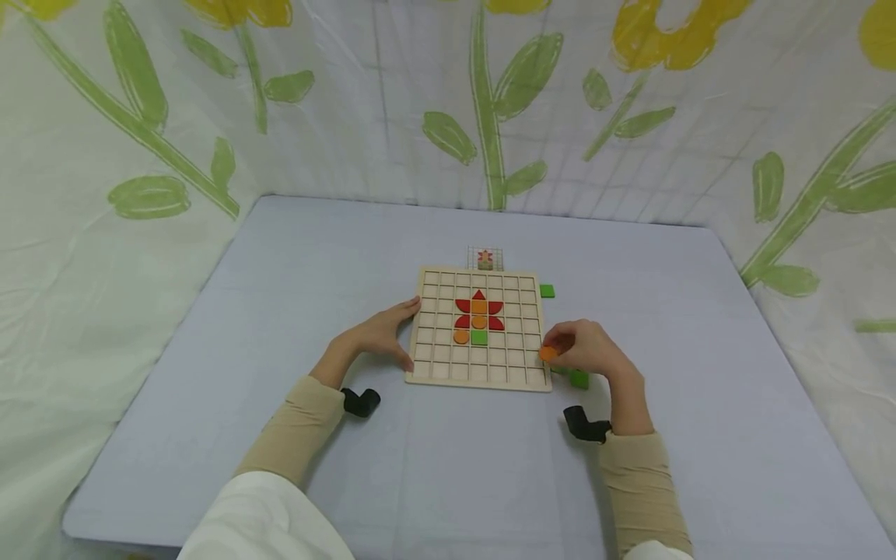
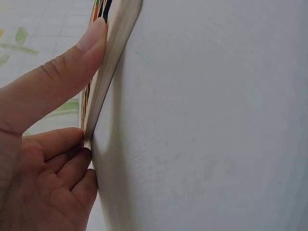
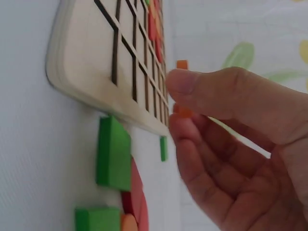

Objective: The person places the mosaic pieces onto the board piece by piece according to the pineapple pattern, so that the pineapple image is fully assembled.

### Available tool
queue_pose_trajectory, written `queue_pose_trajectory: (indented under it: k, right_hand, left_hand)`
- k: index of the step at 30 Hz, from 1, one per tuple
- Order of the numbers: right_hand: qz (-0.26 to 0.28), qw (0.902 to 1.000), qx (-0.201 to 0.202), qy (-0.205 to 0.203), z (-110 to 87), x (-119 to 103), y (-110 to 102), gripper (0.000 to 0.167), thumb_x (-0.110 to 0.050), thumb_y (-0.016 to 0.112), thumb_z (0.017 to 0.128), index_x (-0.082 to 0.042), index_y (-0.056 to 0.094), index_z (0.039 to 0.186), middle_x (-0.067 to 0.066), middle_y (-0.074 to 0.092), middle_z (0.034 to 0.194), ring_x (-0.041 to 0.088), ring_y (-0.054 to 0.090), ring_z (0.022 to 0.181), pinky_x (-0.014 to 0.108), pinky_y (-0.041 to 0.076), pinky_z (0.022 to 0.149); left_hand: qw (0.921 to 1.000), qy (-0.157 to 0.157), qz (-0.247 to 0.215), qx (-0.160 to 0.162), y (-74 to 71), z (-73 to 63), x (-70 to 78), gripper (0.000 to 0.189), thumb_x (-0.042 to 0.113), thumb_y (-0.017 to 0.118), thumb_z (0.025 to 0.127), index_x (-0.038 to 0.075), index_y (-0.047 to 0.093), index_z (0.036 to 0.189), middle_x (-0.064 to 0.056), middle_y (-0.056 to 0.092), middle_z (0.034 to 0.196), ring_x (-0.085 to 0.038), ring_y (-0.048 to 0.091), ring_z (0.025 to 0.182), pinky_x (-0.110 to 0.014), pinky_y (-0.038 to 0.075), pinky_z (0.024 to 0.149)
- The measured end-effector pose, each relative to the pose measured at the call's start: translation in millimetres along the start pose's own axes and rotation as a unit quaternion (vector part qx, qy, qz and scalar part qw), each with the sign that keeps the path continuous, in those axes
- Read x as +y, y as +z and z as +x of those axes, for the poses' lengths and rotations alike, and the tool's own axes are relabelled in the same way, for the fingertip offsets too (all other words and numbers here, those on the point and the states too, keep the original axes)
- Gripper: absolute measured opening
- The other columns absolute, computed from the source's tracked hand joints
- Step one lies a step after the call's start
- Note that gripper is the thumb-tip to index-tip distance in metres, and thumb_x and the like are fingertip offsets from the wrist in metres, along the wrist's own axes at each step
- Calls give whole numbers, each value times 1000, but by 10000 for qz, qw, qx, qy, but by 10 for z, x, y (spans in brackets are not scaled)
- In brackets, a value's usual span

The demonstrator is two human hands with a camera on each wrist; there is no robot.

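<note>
A wooden grid board point(image 1: 476, 384) lies on the table. On it, red pieces point(image 1: 495, 322) surround an orange square point(image 1: 479, 306) and an orange disc, with a green square point(image 1: 479, 337) below and another orange disc point(image 1: 460, 337) beside that. My left hand point(image 1: 378, 333) touches the board's left edge, thumb point(image 2: 89, 41) and fingers spread apart along it. Over the board's right edge, my right hand point(image 1: 593, 348) pinches an orange disc point(image 3: 182, 112) between thumb and fingers. Beneath that hand lie green blocks point(image 3: 114, 154), red pieces point(image 3: 134, 192) and part of an orange piece, partly hidden in the head view.
A small pattern card point(image 1: 485, 259) with a grid and a similar figure is at the board's far edge. One green square point(image 1: 547, 291) lies right of the board. Black devices point(image 1: 362, 403) sit at both wrists. A flowered curtain point(image 1: 392, 101) borders the table point(image 1: 616, 257).
</note>
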State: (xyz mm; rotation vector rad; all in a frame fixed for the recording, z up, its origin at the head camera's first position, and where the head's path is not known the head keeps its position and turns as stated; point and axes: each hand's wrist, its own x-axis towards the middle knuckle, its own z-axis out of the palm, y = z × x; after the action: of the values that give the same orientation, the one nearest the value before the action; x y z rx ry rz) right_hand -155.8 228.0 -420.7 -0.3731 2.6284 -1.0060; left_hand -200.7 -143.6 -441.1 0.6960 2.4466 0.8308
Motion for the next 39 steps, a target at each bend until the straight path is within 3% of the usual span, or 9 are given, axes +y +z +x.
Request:
queue_pose_trajectory:
  k: [13, 23, 39]
  right_hand:
    - [132, 9971, 708, -248, 305, -204, 337, 19, -7, 77, 80, 1, 73, 97, 10, 69, 91, 23, 60, 82, 34, 52, 73]
    - [183, 9978, 568, 285, 445, -371, 473, 25, -9, 81, 78, 0, 73, 101, 10, 69, 93, 23, 60, 83, 33, 53, 75]
    - [123, 9977, 570, 335, 463, -435, 510, 24, -11, 80, 80, 0, 74, 102, 10, 70, 96, 23, 62, 85, 36, 54, 78]
  left_hand:
    - [10000, -11, -11, -24, 2, 1, 6, 114, 21, 89, 66, -7, 18, 151, -18, 11, 161, -36, 10, 147, -47, 15, 118]
    - [10000, 1, 40, -47, 2, 14, 2, 114, 22, 89, 67, -7, 18, 151, -18, 11, 161, -36, 10, 147, -47, 15, 118]
    - [10000, -71, 14, -31, 9, 18, -7, 115, 21, 90, 66, -6, 18, 151, -17, 10, 161, -34, 9, 147, -46, 14, 118]
